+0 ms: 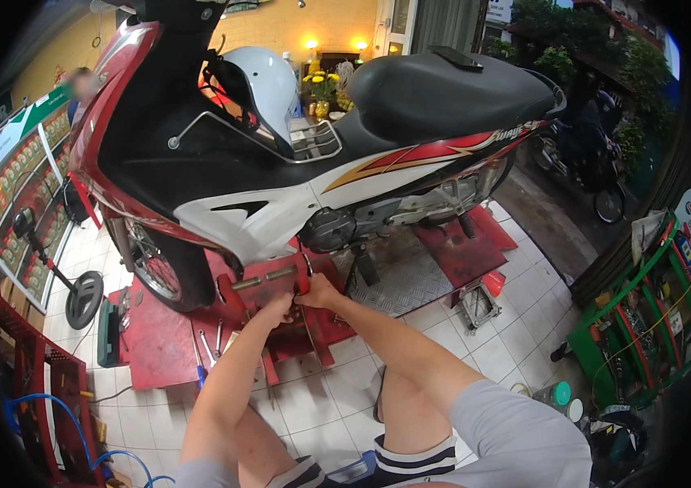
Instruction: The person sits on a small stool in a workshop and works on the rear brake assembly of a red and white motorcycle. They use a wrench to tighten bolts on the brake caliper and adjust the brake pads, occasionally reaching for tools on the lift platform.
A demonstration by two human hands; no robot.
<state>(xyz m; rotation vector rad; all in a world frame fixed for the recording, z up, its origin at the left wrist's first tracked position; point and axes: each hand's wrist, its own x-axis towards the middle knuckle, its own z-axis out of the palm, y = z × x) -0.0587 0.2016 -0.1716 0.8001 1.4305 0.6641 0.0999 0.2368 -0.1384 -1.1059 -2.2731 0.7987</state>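
A red, black and white motorbike (240,213) stands on a red lift platform (158,346). Below its engine (333,231) is a red metal bracket (236,302) with a steel roller or bar (266,278) across its top. Both my arms reach forward to this bracket. My left hand (281,309) is closed at its near side, around something too small to make out. Just to its right, my right hand (323,293) is closed against the bracket's right upright; its fingertips are partly hidden, and what they grip does not show.
Wrenches (208,346) and a blue-handled screwdriver (200,370) lie on the platform's left part. A green tool rack (642,325) stands at right, a red rack (44,390) at left. A metal frame part (476,309) sits on the tiles. A white helmet (268,85) hangs at the motorbike.
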